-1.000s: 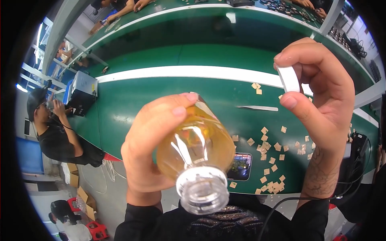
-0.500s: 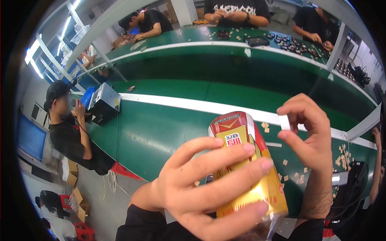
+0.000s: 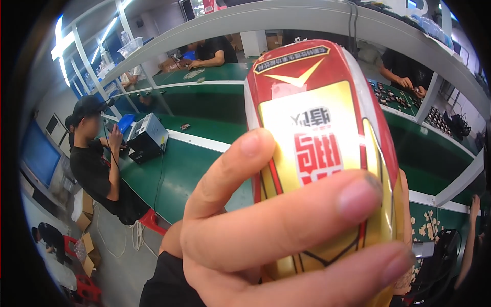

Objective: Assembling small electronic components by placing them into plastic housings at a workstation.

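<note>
My left hand (image 3: 271,225) is wrapped round a gold-and-red drink bottle (image 3: 319,133), its fingers lying across the label. The bottle is raised close in front of me, red end up, with its printing upside down. Its lower end runs below the picture. Behind the bottle's right side shows a narrow strip of my right hand (image 3: 405,204). The fingers of that hand are hidden, so whether they hold anything does not show.
Below lies a green workbench (image 3: 184,179) with a boxy machine (image 3: 146,138). A person in a black cap (image 3: 94,158) stands beside it. Small wooden pieces (image 3: 424,225) lie at the right near a black bag (image 3: 442,256). A white overhead beam (image 3: 215,25) crosses above.
My left hand has lifted the bottle up and closer, so it covers more of the picture. My right hand, earlier pinching a small white piece, is now mostly behind the bottle. The view has shifted.
</note>
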`<state>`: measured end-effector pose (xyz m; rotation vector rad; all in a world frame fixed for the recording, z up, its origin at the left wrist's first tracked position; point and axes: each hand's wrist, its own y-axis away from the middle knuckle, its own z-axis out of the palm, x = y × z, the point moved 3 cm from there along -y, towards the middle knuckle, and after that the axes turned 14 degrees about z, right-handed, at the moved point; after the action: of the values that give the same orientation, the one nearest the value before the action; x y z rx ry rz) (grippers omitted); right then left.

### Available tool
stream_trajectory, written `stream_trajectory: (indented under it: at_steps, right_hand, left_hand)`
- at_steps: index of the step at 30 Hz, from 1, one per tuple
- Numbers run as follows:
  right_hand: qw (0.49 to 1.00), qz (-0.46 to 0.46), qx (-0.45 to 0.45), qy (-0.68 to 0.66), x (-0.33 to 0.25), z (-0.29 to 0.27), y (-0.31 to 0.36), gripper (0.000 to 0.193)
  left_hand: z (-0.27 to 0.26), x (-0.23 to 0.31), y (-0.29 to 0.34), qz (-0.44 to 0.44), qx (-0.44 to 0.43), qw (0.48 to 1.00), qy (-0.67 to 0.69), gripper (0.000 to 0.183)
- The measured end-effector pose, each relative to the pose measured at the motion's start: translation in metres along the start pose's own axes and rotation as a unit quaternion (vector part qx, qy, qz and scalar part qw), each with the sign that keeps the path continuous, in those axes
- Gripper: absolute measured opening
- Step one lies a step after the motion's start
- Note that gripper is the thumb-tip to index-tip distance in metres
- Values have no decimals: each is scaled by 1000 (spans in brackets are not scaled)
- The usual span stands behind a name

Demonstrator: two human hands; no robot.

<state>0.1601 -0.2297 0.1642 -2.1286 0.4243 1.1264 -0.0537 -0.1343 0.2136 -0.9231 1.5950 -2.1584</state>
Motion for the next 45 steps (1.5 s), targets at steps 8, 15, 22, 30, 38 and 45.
stream_trajectory:
  at_steps: [8,15,22,30,38,45]
  right_hand:
    - [1000,10,-3,-3,1,3,-1,36]
    - [1000,1,-6,6,-4,4,-2,34]
    - [1000,7,1,-1,-2,3,0,34]
    - [1000,-1,3,3,-5,2,2,34]
    - [1000,7,-7,-13,-5,6,-5,35]
    - [996,62,12,-59,-7,-3,6,36]
  left_hand:
    - [-9,19,11,-85,117,988,-54,25]
    - [-7,17,15,-29,84,992,-93,27]
    - [-10,1,-11,40,52,990,-123,28]
    - [-3,-13,-21,98,15,981,-165,29]
    - [-12,-27,-37,160,-18,964,-211,31]
    - [-10,-23,-27,339,-114,910,-208,42]
